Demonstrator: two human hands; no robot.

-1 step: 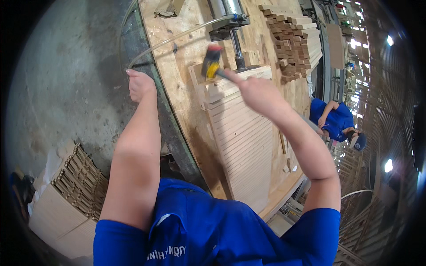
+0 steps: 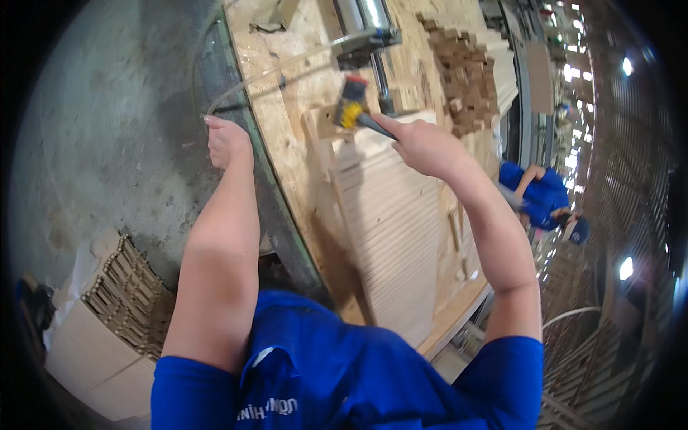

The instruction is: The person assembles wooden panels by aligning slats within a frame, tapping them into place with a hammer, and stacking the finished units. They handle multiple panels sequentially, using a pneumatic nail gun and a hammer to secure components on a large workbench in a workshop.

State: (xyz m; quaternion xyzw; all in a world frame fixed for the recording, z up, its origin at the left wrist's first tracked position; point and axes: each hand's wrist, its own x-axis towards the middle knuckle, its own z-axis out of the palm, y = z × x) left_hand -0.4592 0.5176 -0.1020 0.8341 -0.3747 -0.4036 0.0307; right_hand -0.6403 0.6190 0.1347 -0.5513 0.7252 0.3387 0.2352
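Observation:
My right hand (image 2: 431, 148) grips the handle of a mallet (image 2: 351, 100) with a dark head, a red face and a yellow collar. The mallet is over the far end of a panel of pale wooden slats (image 2: 393, 236) laid side by side on the workbench. Just beyond that end is the rod of a metal pneumatic cylinder (image 2: 367, 18). My left hand (image 2: 229, 143) is closed beside the bench's left edge, where a clear hose (image 2: 287, 66) from the cylinder comes down. What its fingers hold is hidden.
A stack of wooden sticks (image 2: 466, 79) lies at the bench's far right. Bundled wooden pieces (image 2: 129, 294) stand on the floor at lower left. A person in blue (image 2: 537, 193) works beyond the bench on the right. The plywood bench top (image 2: 287, 136) has a dark metal edge.
My right hand and the mallet have shifted slightly right, and the mallet head sits a little nearer. My left hand stays almost in place.

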